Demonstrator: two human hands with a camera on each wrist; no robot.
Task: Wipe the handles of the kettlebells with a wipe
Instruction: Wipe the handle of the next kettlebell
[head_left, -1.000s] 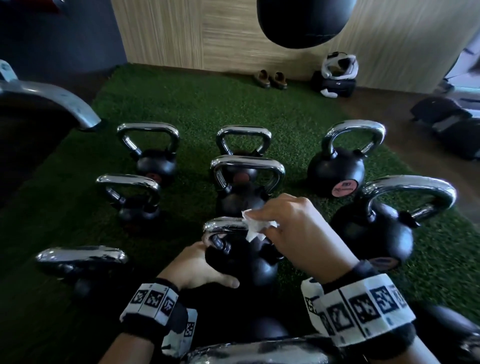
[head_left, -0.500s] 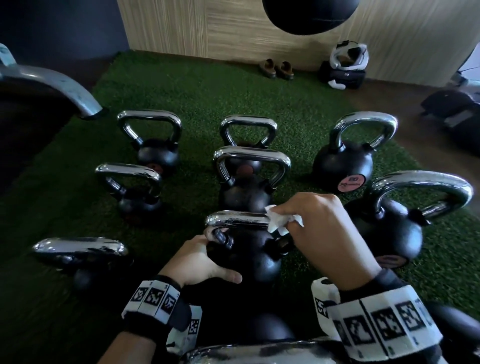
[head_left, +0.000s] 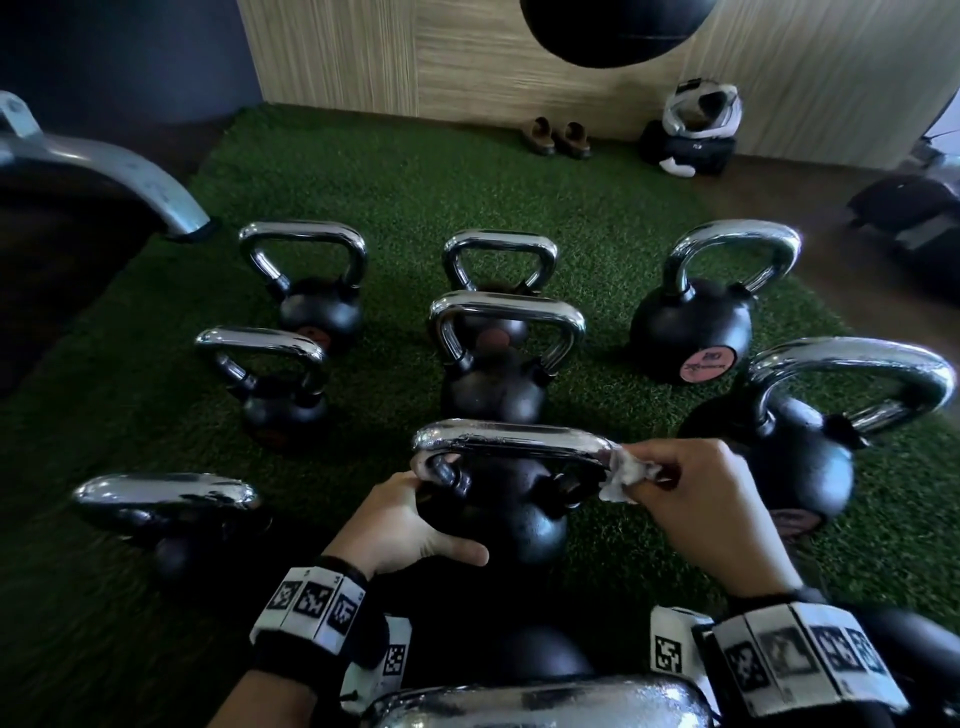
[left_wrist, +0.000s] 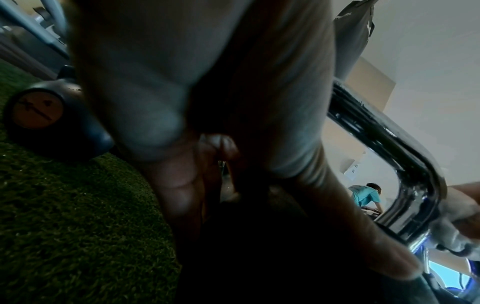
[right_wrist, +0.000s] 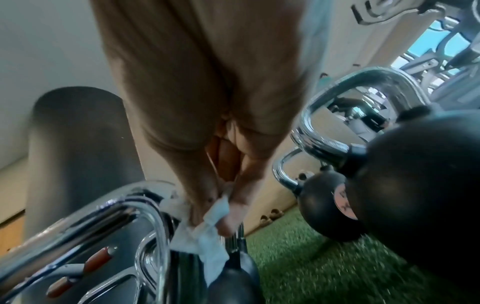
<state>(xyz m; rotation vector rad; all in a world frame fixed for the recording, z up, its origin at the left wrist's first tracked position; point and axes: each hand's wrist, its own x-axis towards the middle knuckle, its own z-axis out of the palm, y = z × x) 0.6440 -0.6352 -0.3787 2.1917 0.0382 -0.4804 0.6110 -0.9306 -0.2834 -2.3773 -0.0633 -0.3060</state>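
Observation:
Several black kettlebells with chrome handles stand on green turf. The near centre kettlebell (head_left: 514, 514) has a wet, streaked handle (head_left: 514, 441). My left hand (head_left: 410, 525) grips the left side of its black body, thumb across the front. My right hand (head_left: 696, 499) pinches a crumpled white wipe (head_left: 626, 475) against the right end of that handle. In the right wrist view the wipe (right_wrist: 207, 232) hangs from my fingertips against the handle's bend (right_wrist: 153, 207). In the left wrist view my fingers are dark against the body and the handle (left_wrist: 389, 144) arches to the right.
More kettlebells stand around: a big one (head_left: 779, 452) close on the right, another (head_left: 693, 322) behind it, one (head_left: 493, 358) just behind, two (head_left: 280, 384) on the left, one handle (head_left: 535, 701) nearest me. A grey machine leg (head_left: 130, 176), shoes (head_left: 558, 137) and a hanging black bag (head_left: 613, 31) lie farther off.
My right hand has slid the wipe rightward along the handle from near its middle to the right end. The left hand has stayed on the kettlebell's body.

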